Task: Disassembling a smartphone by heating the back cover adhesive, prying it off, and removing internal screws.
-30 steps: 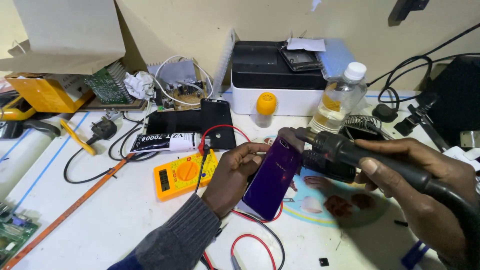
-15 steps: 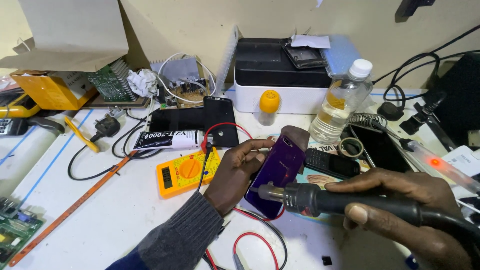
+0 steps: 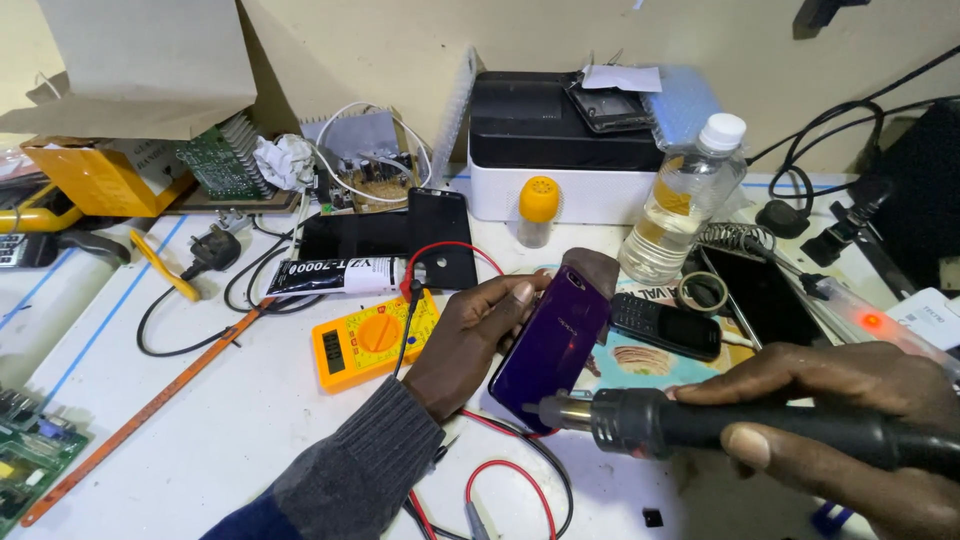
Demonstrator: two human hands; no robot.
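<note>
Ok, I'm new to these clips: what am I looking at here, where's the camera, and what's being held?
No machine here: a person works bare-handed, and the one camera sits on their head, looking down at a white workbench. The left hand props up a purple phone, back side showing. The right hand grips a black hot-air tool, its metal nozzle at the phone's lower edge. Around them lie a yellow multimeter with red and black leads, a small black keypad phone, a clear plastic bottle, a glue tube and circuit boards.
</note>
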